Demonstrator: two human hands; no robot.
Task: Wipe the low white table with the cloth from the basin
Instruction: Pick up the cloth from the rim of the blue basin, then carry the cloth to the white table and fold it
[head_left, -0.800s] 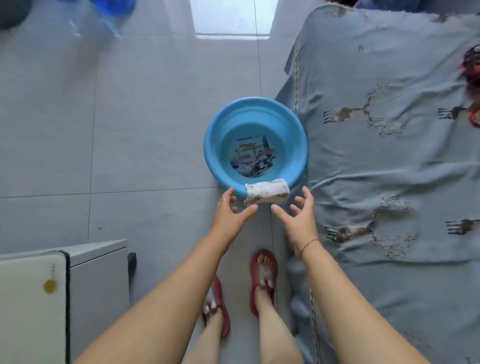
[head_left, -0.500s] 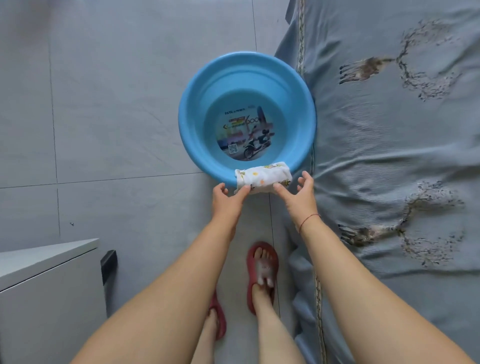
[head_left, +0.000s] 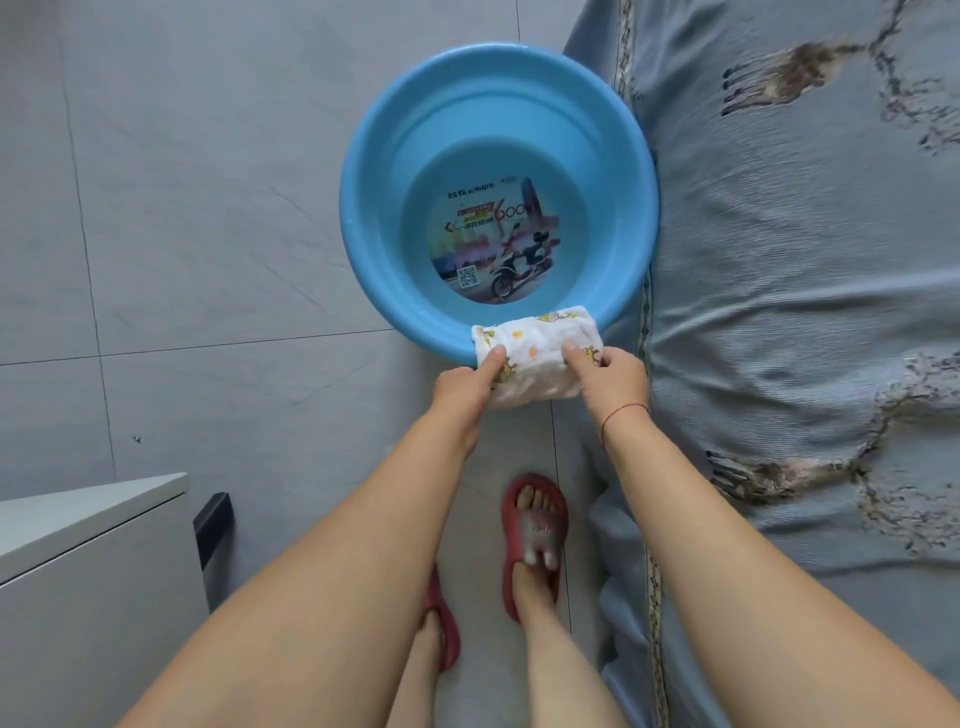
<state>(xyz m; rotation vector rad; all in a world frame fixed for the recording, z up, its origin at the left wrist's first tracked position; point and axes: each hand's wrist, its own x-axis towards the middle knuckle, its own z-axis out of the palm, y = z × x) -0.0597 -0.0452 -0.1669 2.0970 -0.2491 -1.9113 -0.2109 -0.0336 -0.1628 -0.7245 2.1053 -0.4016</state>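
We look straight down at a blue basin on the grey tiled floor, its right rim touching a blue-grey bedspread. A printed picture covers the basin's bottom. A folded white cloth with small yellow prints is draped over the near rim. We see our left hand pinching the cloth's left end, thumb on top; our right hand grips the right end the same way, a red string around that wrist. Both hands are closed on the cloth. Near left, a corner of the low white table shows. Red sandals stand on the floor below our arms.
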